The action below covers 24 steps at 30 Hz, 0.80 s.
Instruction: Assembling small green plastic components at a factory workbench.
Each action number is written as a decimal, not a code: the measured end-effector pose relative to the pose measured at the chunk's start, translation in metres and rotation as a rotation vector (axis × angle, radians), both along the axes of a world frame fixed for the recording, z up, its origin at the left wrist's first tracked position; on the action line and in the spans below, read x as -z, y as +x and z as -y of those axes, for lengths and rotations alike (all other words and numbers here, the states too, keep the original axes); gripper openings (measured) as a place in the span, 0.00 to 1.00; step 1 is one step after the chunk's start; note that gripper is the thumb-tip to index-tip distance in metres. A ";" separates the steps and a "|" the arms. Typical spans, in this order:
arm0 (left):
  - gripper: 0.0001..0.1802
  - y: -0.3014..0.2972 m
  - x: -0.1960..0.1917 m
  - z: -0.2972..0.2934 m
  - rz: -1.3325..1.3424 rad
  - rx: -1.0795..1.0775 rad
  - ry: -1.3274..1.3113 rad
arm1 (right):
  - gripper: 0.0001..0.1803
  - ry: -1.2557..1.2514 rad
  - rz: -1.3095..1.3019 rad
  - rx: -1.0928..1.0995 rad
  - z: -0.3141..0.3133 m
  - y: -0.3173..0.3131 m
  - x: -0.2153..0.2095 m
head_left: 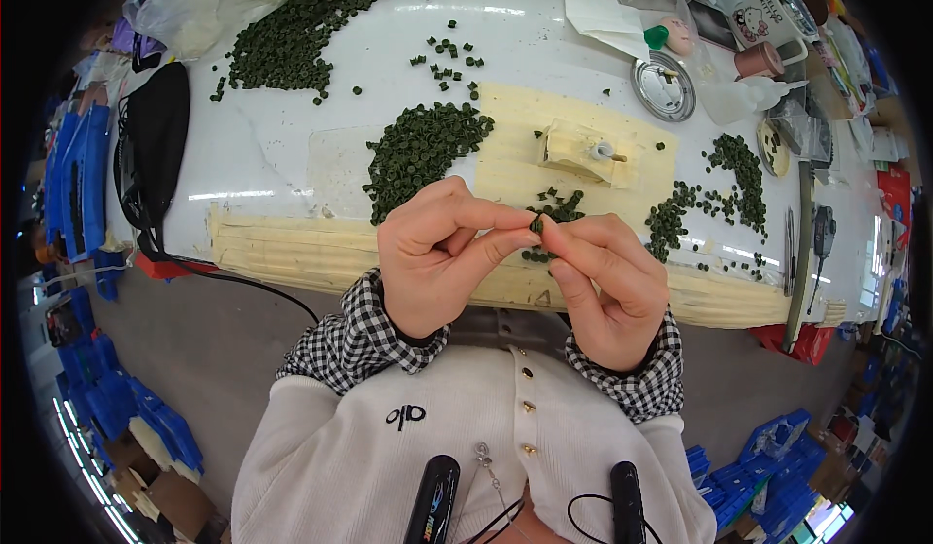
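Fingertip to fingertip, my left hand [428, 253] and my right hand [617, 291] meet over the table's near edge. Between them they pinch a small dark green piece [536, 224]; fingers cover much of it, so its exact shape is hard to tell. Just behind the fingertips lies a little cluster of similar green pieces [561, 202]. A larger pile of short, round green pieces [428, 146] sits beyond my left hand. Past my right hand, more pieces [667, 223] are spread on the table. Further back, a small tape-wrapped block [583, 152] with a short peg stands on the cream tape.
A big heap of green pieces [292, 49] fills the far left beside clear plastic bags [209, 0]. At the right are a round metal dish [664, 87], a white mug [763, 19], tweezers [789, 243] and a screwdriver [823, 238]. A black pouch [155, 146] lies left.
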<state>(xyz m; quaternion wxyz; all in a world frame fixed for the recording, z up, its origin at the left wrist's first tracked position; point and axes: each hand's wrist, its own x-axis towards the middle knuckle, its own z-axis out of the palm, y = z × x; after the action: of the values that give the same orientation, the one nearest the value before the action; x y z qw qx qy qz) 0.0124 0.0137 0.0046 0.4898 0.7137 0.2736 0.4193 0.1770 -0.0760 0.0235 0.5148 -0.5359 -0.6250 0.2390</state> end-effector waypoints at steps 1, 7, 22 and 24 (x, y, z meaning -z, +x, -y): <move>0.10 0.000 0.000 0.000 0.006 0.003 0.006 | 0.18 0.014 0.023 -0.004 -0.001 0.000 0.000; 0.10 0.000 0.000 0.000 0.005 0.006 -0.004 | 0.18 0.054 0.071 0.000 -0.003 0.000 -0.002; 0.11 0.005 0.002 -0.001 -0.351 0.120 0.145 | 0.09 0.237 -0.403 -0.870 0.010 -0.024 -0.037; 0.10 0.009 0.008 0.000 -0.373 0.147 0.184 | 0.12 0.334 -0.482 -1.037 0.017 -0.050 -0.041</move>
<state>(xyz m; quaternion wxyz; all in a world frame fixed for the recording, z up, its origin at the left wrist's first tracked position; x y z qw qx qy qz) 0.0212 0.0135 -0.0036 0.3928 0.8385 0.2674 0.2666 0.1266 -0.0925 0.0642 0.5358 -0.0032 -0.6997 0.4725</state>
